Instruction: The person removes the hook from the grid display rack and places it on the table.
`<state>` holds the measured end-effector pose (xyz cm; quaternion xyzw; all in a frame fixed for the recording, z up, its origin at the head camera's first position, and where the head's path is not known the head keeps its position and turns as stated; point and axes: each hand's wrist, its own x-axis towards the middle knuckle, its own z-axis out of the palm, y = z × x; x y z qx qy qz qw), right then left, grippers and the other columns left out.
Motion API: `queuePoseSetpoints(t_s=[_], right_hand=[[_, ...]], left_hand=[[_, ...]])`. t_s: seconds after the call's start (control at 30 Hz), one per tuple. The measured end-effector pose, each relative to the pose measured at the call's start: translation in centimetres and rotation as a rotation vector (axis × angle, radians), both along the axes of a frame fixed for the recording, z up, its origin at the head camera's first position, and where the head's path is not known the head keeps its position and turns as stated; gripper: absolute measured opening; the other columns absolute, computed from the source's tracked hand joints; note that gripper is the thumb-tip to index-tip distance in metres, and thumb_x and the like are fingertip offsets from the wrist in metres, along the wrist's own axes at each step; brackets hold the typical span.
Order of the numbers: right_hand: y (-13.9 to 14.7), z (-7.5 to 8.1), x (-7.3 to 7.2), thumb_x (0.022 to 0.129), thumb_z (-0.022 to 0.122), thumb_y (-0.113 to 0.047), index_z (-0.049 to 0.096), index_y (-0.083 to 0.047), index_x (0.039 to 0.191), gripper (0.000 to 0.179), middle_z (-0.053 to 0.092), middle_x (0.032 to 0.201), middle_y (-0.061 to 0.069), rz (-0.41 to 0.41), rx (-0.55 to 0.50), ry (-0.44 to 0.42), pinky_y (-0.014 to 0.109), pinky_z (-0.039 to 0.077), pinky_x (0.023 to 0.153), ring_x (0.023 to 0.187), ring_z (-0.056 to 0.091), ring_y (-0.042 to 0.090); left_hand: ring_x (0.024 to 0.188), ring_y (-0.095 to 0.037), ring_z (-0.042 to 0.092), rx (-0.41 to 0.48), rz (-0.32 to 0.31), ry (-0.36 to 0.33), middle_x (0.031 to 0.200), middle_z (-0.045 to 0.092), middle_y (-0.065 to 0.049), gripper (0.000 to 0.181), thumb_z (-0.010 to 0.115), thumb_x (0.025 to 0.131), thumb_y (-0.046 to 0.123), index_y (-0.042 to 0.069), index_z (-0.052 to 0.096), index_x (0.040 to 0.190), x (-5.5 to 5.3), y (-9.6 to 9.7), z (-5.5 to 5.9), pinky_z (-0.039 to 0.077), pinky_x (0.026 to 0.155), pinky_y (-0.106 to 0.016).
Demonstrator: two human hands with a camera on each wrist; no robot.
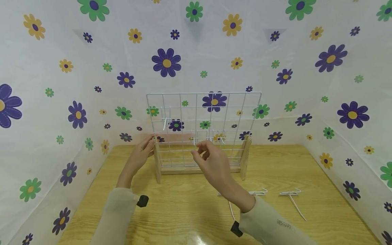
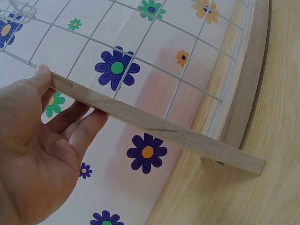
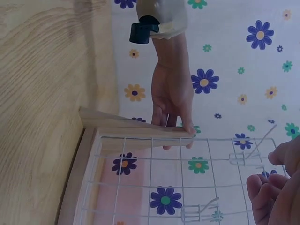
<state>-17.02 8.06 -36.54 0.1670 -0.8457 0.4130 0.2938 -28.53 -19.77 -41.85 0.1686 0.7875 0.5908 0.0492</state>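
Head view shows small dark lettering, too blurred to read, on the right sleeve, and loose white hooks on the tabletop, seen only from here, in front of a standing wire rack with more hooks hung on it. Left wrist view makes plain that the left hand grips the rack's wooden post between thumb and fingers, while the right hand is loosely curled before the rack, fingertips apart, nothing visible in it
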Motion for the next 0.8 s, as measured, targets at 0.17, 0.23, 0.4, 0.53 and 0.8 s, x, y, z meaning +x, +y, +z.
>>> queuePoseSetpoints(t_s=[0.17, 0.23, 0.4, 0.53, 0.8], right_hand=[[-1.2, 0.7, -1.1, 0.095, 0.076, -0.012, 0.07, -0.001, 0.106, 0.017, 0.07, 0.086, 0.003, 0.027, -0.025, 0.067, 0.022, 0.05, 0.05, 0.065, 0.062, 0.011], [-1.6, 1.1, -1.4, 0.095, 0.076, -0.012, 0.07, 0.0, 0.108, 0.018, 0.069, 0.086, 0.005, 0.038, -0.035, 0.088, 0.022, 0.05, 0.051, 0.065, 0.062, 0.011], [-2.9, 1.9, -2.0, 0.094, 0.077, -0.011, 0.07, 0.002, 0.109, 0.021, 0.069, 0.087, 0.007, 0.081, -0.058, 0.121, 0.022, 0.051, 0.052, 0.064, 0.06, 0.012], [-3.9, 2.4, -2.5, 0.094, 0.079, -0.013, 0.069, 0.003, 0.11, 0.025, 0.069, 0.087, 0.007, 0.102, -0.056, 0.133, 0.021, 0.051, 0.052, 0.064, 0.06, 0.013], [-5.7, 2.6, -3.2, 0.093, 0.08, -0.014, 0.069, 0.002, 0.11, 0.026, 0.069, 0.087, 0.006, 0.134, -0.075, 0.151, 0.017, 0.05, 0.053, 0.066, 0.06, 0.013]], left_hand=[[0.144, -0.05, 0.037, -0.022, 0.003, -0.001, 0.167, 0.019, -0.026, 0.057, 0.036, 0.115, 0.029, 0.004, 0.023, 0.164, 1.1, 0.3, 1.3, 0.04, 0.115, -0.051], [0.143, -0.05, 0.037, -0.028, 0.005, 0.0, 0.167, 0.019, -0.027, 0.057, 0.037, 0.115, 0.028, 0.003, 0.023, 0.164, 1.1, 0.3, 1.3, 0.041, 0.114, -0.052], [0.144, -0.048, 0.037, -0.024, 0.011, -0.006, 0.168, 0.019, -0.024, 0.056, 0.037, 0.115, 0.029, 0.006, 0.023, 0.165, -0.2, 0.0, 0.0, 0.041, 0.114, -0.051], [0.145, -0.047, 0.037, -0.031, 0.018, 0.008, 0.168, 0.019, -0.022, 0.059, 0.037, 0.114, 0.037, 0.012, 0.023, 0.166, -1.1, -0.3, -1.4, 0.042, 0.114, -0.049], [0.146, -0.044, 0.038, -0.026, 0.02, 0.034, 0.168, 0.024, -0.018, 0.063, 0.039, 0.112, 0.046, 0.016, 0.026, 0.165, -1.3, -0.4, -1.9, 0.044, 0.114, -0.048]])
